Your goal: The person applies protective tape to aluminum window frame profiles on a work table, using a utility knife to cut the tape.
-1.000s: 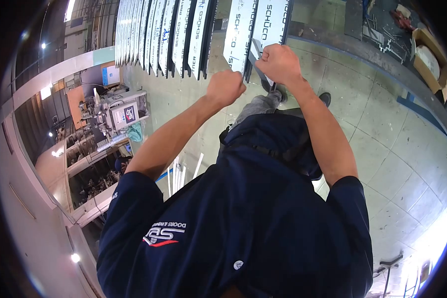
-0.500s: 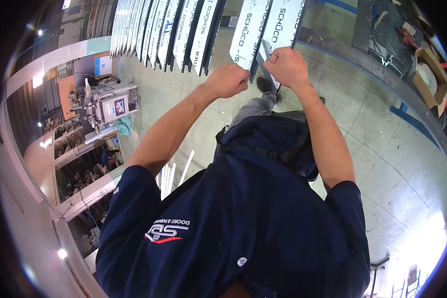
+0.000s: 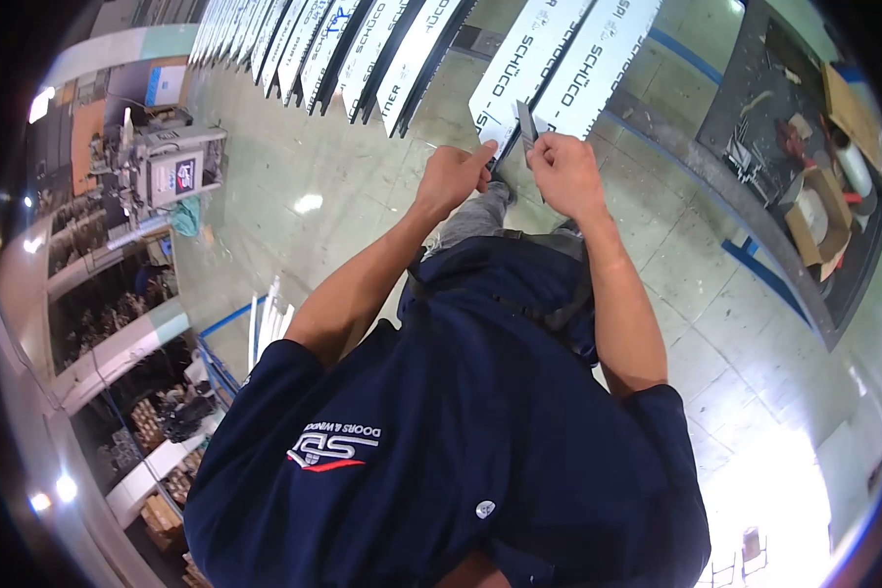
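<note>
Long profiles with white printed film lie side by side at the top. My left hand (image 3: 456,179) is at the angled end of one wide profile (image 3: 525,61), its fingers curled around something too small to make out. Just right of it, my right hand (image 3: 566,176) is closed on a flat grey metal strip (image 3: 527,127), which points up over the gap between that profile and a second wide profile (image 3: 598,73). A row of narrower profiles (image 3: 363,54) lies to the left.
On the right, a dark-topped workbench (image 3: 769,108) bears a cardboard box (image 3: 815,220) and loose tools. A machine (image 3: 171,174) stands at the left, with shelves (image 3: 118,363) below it. White strips (image 3: 268,318) stand near my left elbow.
The view has shifted, so the workbench shows more fully. The grey strip now points up from my right hand, clear of the profile ends. My left index finger reaches out further.
</note>
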Demonstrator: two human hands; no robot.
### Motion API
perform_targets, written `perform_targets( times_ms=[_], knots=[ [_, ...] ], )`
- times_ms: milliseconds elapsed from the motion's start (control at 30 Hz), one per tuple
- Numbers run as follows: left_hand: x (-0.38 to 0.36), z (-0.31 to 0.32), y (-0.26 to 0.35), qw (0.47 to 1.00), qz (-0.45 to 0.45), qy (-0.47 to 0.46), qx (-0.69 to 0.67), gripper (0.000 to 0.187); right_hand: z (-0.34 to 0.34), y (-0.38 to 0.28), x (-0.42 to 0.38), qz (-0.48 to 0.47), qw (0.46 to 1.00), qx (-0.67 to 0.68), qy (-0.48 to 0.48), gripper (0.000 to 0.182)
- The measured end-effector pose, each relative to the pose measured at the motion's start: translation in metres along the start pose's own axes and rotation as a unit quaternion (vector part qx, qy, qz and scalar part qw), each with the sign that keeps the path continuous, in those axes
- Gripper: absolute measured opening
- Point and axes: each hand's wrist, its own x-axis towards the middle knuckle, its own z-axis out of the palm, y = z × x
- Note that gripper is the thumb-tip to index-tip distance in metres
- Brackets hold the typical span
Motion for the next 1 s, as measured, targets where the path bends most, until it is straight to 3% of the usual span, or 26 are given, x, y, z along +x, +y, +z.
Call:
perform_targets(
  times_ms=[100,400,500,600,700,800,900,1000],
  knots=[
    [0.003,0.003,0.008,0.998,-0.048,-0.007,-0.043,0.05,0.007,-0.006,0.004,0.007,0.999,-0.019,-0.027,0.019],
    [0.023,0.015,-0.018,0.963,-0.028,-0.01,-0.267,0.025,0.019,-0.012,0.014,-0.013,0.995,-0.09,-0.05,0.018],
    [0.019,0.024,-0.034,0.96,0.007,0.002,-0.279,0.023,0.023,-0.008,0.016,0.058,0.994,-0.004,-0.088,0.019],
    [0.002,0.026,-0.045,0.964,0.109,0.041,-0.238,0.025,0.035,-0.005,0.019,0.034,0.998,0.006,-0.059,0.019],
    [-0.006,0.023,-0.05,0.974,0.089,0.037,-0.205,0.028,0.039,-0.011,0.023,0.05,0.997,0.006,-0.063,0.02],
    [-0.007,0.019,-0.044,0.956,0.233,0.146,-0.104,0.025,0.041,-0.012,0.026,0.046,0.996,-0.007,-0.071,0.019],
    [-0.013,0.002,-0.034,0.926,0.347,0.143,0.049,0.021,0.036,-0.016,0.026,0.068,0.993,0.01,-0.095,0.019],
    [0.0,0.001,-0.044,0.906,0.389,0.128,0.101,0.014,0.034,-0.019,0.026,0.083,0.991,0.016,-0.105,0.019]
  ],
)
